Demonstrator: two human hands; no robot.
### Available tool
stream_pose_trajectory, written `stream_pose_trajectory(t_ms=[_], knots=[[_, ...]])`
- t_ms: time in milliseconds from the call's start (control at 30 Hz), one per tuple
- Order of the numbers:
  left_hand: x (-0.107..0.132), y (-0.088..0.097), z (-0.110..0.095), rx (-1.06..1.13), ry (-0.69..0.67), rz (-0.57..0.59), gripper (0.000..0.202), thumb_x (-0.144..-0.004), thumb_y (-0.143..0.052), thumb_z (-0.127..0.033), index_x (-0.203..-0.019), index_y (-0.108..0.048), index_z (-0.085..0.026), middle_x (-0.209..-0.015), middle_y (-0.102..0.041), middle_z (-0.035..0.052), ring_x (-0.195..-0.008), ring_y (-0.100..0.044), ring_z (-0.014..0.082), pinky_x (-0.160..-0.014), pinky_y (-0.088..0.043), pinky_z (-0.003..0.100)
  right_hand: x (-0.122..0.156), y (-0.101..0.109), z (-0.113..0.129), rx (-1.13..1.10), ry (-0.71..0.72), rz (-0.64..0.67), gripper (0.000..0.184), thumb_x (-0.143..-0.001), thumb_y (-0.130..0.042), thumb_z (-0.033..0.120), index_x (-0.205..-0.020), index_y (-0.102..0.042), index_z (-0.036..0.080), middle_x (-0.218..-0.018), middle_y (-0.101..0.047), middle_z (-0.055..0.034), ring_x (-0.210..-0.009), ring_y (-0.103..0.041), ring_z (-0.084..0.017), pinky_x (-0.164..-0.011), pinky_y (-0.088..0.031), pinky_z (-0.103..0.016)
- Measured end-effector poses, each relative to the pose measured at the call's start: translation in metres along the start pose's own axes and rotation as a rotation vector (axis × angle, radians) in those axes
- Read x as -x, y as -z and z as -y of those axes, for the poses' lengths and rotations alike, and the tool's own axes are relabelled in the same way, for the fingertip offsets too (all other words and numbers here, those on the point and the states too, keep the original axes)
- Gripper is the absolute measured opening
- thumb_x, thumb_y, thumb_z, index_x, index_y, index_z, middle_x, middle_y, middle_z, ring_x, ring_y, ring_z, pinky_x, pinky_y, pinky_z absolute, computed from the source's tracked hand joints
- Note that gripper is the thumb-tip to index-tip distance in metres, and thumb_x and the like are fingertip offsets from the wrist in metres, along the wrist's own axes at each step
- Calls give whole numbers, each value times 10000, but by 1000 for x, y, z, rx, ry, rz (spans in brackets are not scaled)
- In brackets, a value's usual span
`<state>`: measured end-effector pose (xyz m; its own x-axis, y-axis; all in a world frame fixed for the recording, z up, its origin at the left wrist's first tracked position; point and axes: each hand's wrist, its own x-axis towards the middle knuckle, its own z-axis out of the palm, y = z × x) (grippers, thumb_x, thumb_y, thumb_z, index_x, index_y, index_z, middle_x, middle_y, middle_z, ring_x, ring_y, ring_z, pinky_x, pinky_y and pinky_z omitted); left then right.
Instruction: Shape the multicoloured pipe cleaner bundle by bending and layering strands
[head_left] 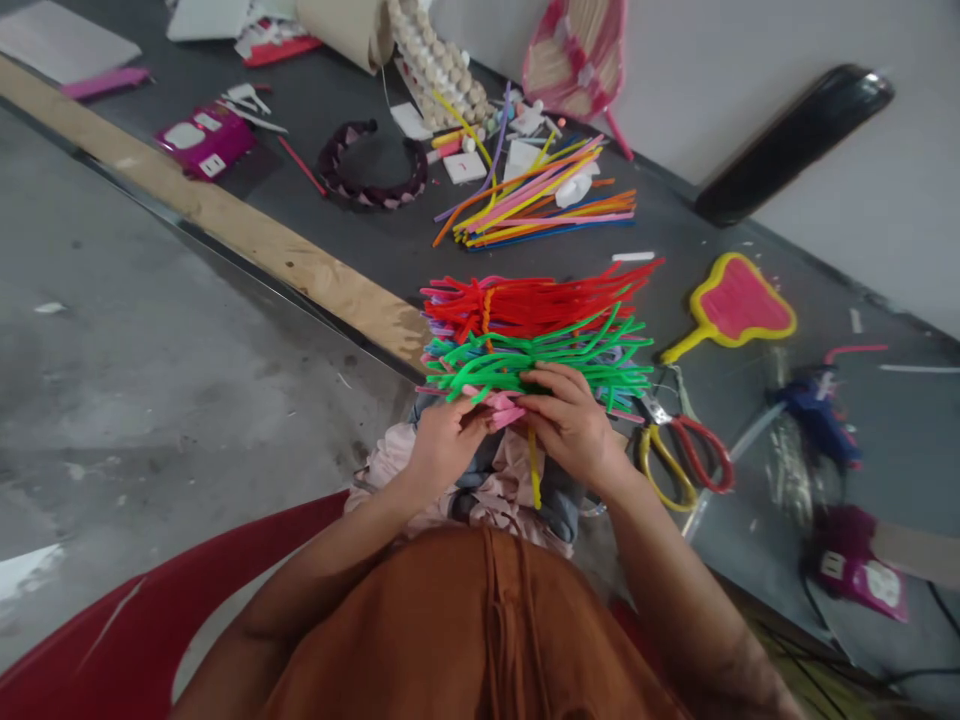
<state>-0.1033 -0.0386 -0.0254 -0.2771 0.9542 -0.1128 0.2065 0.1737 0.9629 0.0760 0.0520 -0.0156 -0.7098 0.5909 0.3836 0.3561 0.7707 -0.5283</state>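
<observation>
My left hand (441, 445) is closed, thumb and fingers pinching a small folded pink pipe cleaner piece (506, 412) at the front edge of the bundles. Against the other side of that piece, the fingers of my right hand (574, 425) are pressed together. A yellow pipe cleaner (535, 475) hangs down beneath my right fingertips; its upper end is hidden. Just beyond both hands lie green pipe cleaners (487, 370) in a thick bunch. Behind these is a red pipe cleaner bundle (540, 305), tied round with an orange twist (487, 310).
Loose mixed pipe cleaners (540, 200) lie farther back near a braided headband (375, 190). To the right are scissors (667, 450), a yellow-edged pink fan shape (742, 300) and a blue glue gun (821, 415). A wooden strip (225, 225) edges the table.
</observation>
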Motion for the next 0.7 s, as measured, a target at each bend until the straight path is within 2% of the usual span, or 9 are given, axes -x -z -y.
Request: stream_pose_trajectory(t_ms=[133, 267, 367, 500, 600, 700], knots=[[-14, 4, -8, 12, -24, 0, 130, -773, -624, -209, -833, -739, -224, -804, -761, -18, -729, -682, 163, -687, -520, 234, -8, 4, 0, -16, -39, 44, 197, -933, -574, 198, -1019, -744, 243, -1143, -702, -104, -1179, -586, -271, -998, -513, -515], [-21, 16, -2, 54, -9, 17, 168, -816, -570, -216, -860, -730, -193, -809, -751, 7, -685, -689, 152, -651, -543, 238, -16, 0, 4, 40, -22, 24, 190, -941, -573, 210, -1025, -744, 217, -1156, -685, -119, -1151, -582, -266, -988, -506, -484], [-18, 23, 7, 78, -2, 98, 165, -820, -602, -264, -870, -735, -181, -770, -748, 23, -678, -701, 172, -656, -563, 269, -15, -5, 12, 160, 17, 1, 192, -936, -575, 192, -1005, -753, 209, -1169, -664, -125, -1162, -529, -285, -983, -487, -479], [-10, 21, 15, 58, -15, 152, 192, -751, -731, -314, -896, -745, -189, -778, -753, 22, -735, -704, 196, -690, -557, 281, -7, -9, 18, 354, -62, 32, 204, -932, -576, 222, -1018, -757, 258, -1063, -649, -110, -1035, -501, -301, -864, -481, -482], [-6, 14, 13, 37, -32, 112, 213, -805, -707, -384, -920, -747, -209, -803, -754, 15, -750, -692, 185, -716, -542, 272, -5, -8, 13, 224, -76, 94, 261, -965, -508, 217, -1067, -748, 237, -903, -616, -91, -872, -535, -237, -756, -495, -388], [-8, 9, 9, 14, -85, 55, 251, -875, -640, -441, -948, -750, -227, -846, -756, 19, -787, -694, 179, -748, -532, 264, -6, -1, 4, 54, -52, 151, 304, -991, -452, 211, -1131, -721, 196, -912, -614, -88, -862, -572, -207, -741, -507, -345]])
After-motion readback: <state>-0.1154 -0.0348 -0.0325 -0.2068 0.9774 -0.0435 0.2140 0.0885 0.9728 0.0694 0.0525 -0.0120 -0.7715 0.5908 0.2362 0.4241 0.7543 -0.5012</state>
